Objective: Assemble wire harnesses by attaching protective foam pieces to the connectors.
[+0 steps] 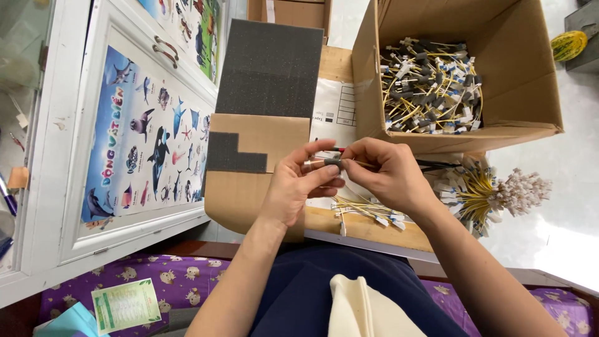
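while pinched between left hand and right hand fingertips, small dark sleeve on yellow wire

Left hand, right hand pinch small dark sleeve on yellow wire.

Matt brown cardboard box, rough dark foam sheet, glossy paper sea-animal poster.

Bright, even daylight; right edge overexposed, corners stretched by wide-angle distortion.
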